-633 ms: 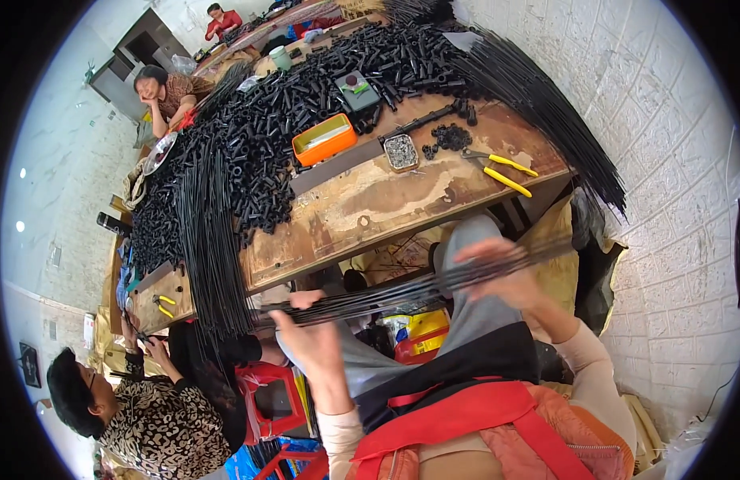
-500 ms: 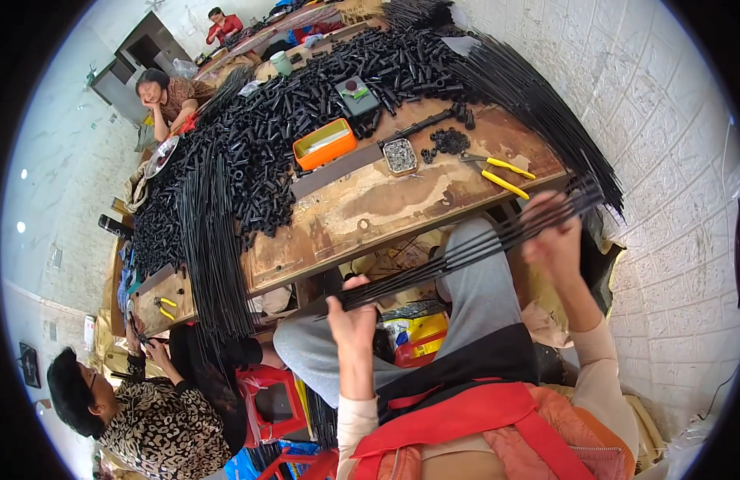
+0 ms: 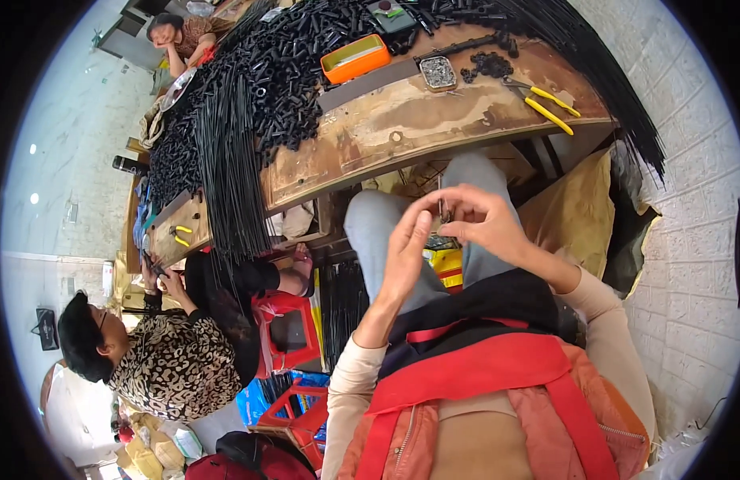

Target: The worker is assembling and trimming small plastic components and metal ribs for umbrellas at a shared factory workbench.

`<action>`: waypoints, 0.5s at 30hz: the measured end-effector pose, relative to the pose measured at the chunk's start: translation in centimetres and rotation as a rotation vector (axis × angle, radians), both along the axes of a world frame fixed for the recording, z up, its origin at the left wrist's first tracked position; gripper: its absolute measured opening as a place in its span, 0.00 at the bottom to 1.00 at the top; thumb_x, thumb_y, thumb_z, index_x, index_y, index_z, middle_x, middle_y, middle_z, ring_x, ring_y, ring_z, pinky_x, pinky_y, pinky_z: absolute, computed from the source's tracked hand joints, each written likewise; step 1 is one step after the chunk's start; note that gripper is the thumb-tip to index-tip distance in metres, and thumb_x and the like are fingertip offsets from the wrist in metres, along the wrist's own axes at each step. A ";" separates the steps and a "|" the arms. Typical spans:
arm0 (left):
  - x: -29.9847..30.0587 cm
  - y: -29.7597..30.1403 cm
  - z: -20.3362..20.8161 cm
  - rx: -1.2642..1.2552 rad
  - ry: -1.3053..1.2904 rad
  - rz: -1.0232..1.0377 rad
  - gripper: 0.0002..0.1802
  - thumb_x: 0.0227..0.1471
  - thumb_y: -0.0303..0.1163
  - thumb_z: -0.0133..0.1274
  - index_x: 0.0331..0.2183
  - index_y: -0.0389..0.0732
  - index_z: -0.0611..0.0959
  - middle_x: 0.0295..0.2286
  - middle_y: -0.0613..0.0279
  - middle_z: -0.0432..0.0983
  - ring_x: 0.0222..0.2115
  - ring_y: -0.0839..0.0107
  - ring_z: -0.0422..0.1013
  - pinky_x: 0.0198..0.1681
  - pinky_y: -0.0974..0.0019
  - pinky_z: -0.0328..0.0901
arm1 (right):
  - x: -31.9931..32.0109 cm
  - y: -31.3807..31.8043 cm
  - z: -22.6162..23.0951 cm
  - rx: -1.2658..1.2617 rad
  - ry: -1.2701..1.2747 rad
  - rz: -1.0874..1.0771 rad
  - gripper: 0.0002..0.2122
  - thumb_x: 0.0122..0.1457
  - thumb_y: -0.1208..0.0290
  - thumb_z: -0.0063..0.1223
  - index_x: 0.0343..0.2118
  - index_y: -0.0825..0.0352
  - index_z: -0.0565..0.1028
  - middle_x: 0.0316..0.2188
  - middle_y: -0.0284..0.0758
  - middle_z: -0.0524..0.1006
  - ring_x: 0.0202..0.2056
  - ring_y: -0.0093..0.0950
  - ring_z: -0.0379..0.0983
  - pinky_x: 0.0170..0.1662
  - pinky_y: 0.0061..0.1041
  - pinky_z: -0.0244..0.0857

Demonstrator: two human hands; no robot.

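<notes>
Looks down from the wearer's head, through the left one of two side-by-side fisheye lenses. Faces forward past the knees [image 3: 374,222] and over the near edge of the table [image 3: 362,144]. Takes in the hands [image 3: 494,232] at close range, upright and unmirrored. Bends straight edges toward a dark rim.

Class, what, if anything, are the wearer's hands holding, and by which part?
Apparently a bundle of thin black rods, in the right hand; which part is gripped, and whether the left hand grips too, cannot be told.
</notes>
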State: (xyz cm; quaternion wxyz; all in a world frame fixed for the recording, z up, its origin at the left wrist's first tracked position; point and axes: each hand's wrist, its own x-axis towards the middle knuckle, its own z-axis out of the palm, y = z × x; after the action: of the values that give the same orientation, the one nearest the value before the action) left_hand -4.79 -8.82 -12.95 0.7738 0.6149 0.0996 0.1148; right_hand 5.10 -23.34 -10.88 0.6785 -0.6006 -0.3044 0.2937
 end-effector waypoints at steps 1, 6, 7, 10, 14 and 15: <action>-0.3 0.0 0.0 0.004 0.003 0.007 0.18 0.62 0.30 0.46 0.52 0.35 0.73 0.48 0.59 0.72 0.50 0.72 0.67 0.54 0.69 0.61 | 0.2 0.3 0.2 0.019 0.124 0.051 0.18 0.50 0.77 0.65 0.46 0.65 0.77 0.29 0.23 0.71 0.26 0.10 0.64 0.29 0.12 0.58; -1.1 -0.3 -0.1 0.021 -0.036 0.117 0.15 0.56 0.27 0.56 0.45 0.34 0.79 0.42 0.61 0.76 0.45 0.73 0.70 0.51 0.69 0.64 | 0.7 0.8 -0.1 -0.030 0.124 0.057 0.15 0.50 0.77 0.65 0.42 0.66 0.77 0.27 0.22 0.73 0.27 0.09 0.66 0.29 0.12 0.59; -1.2 -0.3 -0.1 0.044 -0.025 0.145 0.14 0.53 0.25 0.59 0.43 0.34 0.81 0.40 0.62 0.78 0.43 0.74 0.71 0.50 0.69 0.66 | 0.8 0.7 -0.4 0.007 0.104 0.038 0.14 0.49 0.77 0.65 0.40 0.65 0.76 0.27 0.22 0.73 0.27 0.10 0.65 0.30 0.12 0.60; -1.5 0.3 0.3 -0.013 -0.061 0.126 0.13 0.52 0.23 0.60 0.41 0.35 0.81 0.36 0.65 0.77 0.39 0.77 0.72 0.45 0.72 0.68 | 0.5 1.2 0.0 0.057 0.156 0.044 0.12 0.47 0.78 0.66 0.34 0.64 0.75 0.28 0.22 0.72 0.29 0.10 0.65 0.33 0.12 0.60; -1.0 1.5 0.8 -0.030 -0.083 0.060 0.10 0.51 0.22 0.60 0.38 0.36 0.80 0.33 0.67 0.76 0.35 0.80 0.71 0.42 0.74 0.68 | 0.7 1.7 0.0 0.066 0.305 0.107 0.13 0.45 0.81 0.66 0.29 0.64 0.71 0.30 0.24 0.70 0.31 0.13 0.65 0.35 0.14 0.61; -1.1 1.4 1.0 -0.058 -0.067 0.058 0.09 0.49 0.21 0.61 0.35 0.36 0.80 0.33 0.67 0.76 0.36 0.79 0.70 0.42 0.73 0.67 | 0.7 1.7 -0.2 0.067 0.301 0.105 0.13 0.45 0.81 0.66 0.29 0.64 0.71 0.30 0.24 0.70 0.31 0.13 0.65 0.35 0.14 0.61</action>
State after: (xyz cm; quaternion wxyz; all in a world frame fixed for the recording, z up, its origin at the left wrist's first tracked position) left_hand -5.87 -7.46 -11.94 0.7907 0.5847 0.0949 0.1549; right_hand 5.81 -21.63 -11.12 0.7199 -0.5099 -0.2400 0.4052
